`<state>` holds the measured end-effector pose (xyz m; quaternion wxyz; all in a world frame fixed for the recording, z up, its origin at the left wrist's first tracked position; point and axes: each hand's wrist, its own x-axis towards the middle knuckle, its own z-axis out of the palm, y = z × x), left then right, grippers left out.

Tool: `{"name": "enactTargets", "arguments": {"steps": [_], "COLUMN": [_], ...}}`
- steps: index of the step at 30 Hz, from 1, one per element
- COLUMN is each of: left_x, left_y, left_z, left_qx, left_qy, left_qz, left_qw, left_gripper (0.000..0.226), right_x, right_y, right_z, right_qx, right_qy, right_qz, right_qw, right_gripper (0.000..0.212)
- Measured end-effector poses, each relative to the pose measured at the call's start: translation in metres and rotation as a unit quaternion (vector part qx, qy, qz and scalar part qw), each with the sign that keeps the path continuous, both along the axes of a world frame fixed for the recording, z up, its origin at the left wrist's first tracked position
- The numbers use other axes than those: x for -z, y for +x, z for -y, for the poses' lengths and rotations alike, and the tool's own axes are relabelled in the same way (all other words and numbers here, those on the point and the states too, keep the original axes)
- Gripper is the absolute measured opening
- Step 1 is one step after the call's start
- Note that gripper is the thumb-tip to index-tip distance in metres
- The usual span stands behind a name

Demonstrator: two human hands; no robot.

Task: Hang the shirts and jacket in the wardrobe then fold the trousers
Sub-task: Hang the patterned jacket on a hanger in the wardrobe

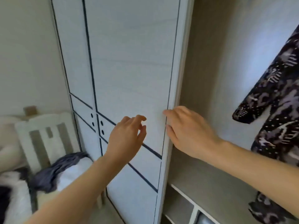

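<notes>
A white wardrobe door (132,65) with dark trim lines fills the middle of the view. My right hand (186,131) lies on the door's right edge, fingers wrapped round it. My left hand (127,136) hovers in front of the door panel, fingers loosely curled, holding nothing. Inside the open wardrobe (210,94) at the right hangs a dark patterned shirt (275,102). A dark grey garment (59,168) lies on the bed at the lower left.
A white bed headboard (43,136) stands at the left against the wall, with white bedding (76,172) below it. Low shelves (186,206) sit at the wardrobe's bottom. A black and white item (8,188) lies at the far left.
</notes>
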<state>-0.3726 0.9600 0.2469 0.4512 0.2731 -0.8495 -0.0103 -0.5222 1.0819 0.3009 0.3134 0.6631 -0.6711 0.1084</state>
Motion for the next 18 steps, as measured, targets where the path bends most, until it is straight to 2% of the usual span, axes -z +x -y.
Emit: {"name": "enactTargets", "arguments": {"steps": [5, 8, 18], "left_x": [0.059, 0.096, 0.225], "left_y": [0.064, 0.091, 0.149], "left_z": [0.02, 0.033, 0.086], "left_qx": [-0.08, -0.124, -0.275], "left_qy": [0.065, 0.104, 0.253], "left_qz": [0.041, 0.076, 0.115], "left_qw": [0.994, 0.984, 0.921], "left_gripper": [0.023, 0.026, 0.02], "right_x": [0.07, 0.119, 0.262], "right_y": [0.039, 0.059, 0.123], "right_z": [0.052, 0.084, 0.2], "right_qx": [-0.081, -0.114, -0.177], "right_qy": [0.067, 0.103, 0.247], "right_qz": [0.047, 0.104, 0.213], "right_qw": [0.993, 0.983, 0.929], "right_gripper": [0.03, 0.031, 0.033]}}
